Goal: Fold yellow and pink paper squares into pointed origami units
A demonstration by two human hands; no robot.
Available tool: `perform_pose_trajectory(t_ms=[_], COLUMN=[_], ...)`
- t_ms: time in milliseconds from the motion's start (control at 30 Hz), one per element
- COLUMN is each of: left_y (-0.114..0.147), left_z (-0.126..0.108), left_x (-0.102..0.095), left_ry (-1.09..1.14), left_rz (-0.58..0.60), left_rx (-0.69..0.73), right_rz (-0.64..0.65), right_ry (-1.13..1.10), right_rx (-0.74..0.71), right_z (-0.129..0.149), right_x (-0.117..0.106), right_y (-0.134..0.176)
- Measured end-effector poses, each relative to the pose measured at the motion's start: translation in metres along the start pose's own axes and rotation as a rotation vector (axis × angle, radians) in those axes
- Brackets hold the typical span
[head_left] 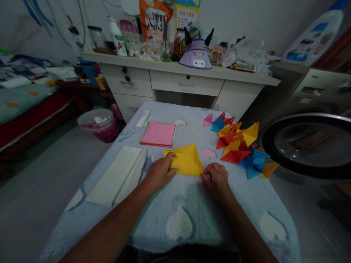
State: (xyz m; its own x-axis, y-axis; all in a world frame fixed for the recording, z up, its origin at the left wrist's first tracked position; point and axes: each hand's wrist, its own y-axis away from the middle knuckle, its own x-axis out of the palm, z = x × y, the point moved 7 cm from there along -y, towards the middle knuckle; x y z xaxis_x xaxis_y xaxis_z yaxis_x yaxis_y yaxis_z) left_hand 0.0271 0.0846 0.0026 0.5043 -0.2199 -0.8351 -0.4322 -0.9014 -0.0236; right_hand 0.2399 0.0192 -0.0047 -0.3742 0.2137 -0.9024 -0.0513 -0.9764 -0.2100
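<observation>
Yellow paper (188, 160), partly hidden under left fingers (168, 158).

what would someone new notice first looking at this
Probably the bright yellow paper in the middle of the cloth-covered table, between the left hand and right hand, both touching it. Next, the cluster of red, yellow and blue folded paper shapes on the table's right side. Behind, a purple horned object stands out on the cabinet top.

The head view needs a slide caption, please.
Left hand and right hand on yellow paper, near colourful folded shapes.
</observation>
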Motion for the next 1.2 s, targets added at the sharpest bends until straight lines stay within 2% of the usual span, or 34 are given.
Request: perform_pose_trajectory(t_ms=[267,533,633,733,867,933,1033,1200], left_y=[0.001,0.003,0.004,0.006,0.012,0.016,0.021,0.031], left_z=[-0.008,-0.012,-0.016,-0.022,-0.035,-0.041,-0.048,-0.058], left_x=[0.001,0.001,-0.002,-0.001,0.014,0.020,0.024,0.024], left_ry=[-0.124,-0.172,-0.227,-0.279,-0.316,-0.355,-0.412,-0.433], left_rz=[-0.035,-0.058,-0.100,-0.131,-0.007,0.054,0.090,0.051], left_rx=[0.066,0.130,0.155,0.234,0.409,0.441,0.420,0.371], right_rz=[-0.073,-0.054,-0.045,-0.050,-0.068,-0.060,-0.037,-0.076], right_ry=[0.044,0.027,0.034,0.036,0.034,0.024,0.008,0.030], right_rx=[0.022,0.062,0.037,0.015,0.027,0.036,0.026,0.027], right_z=[-0.003,0.000,-0.002,-0.003,0.001,0.002,0.002,0.000], right_x=[0.002,-0.001,0.001,0.002,-0.002,-0.002,-0.001,-0.002], right_y=[-0.002,-0.001,-0.001,-0.001,0.000,0.000,-0.001,-0.001])
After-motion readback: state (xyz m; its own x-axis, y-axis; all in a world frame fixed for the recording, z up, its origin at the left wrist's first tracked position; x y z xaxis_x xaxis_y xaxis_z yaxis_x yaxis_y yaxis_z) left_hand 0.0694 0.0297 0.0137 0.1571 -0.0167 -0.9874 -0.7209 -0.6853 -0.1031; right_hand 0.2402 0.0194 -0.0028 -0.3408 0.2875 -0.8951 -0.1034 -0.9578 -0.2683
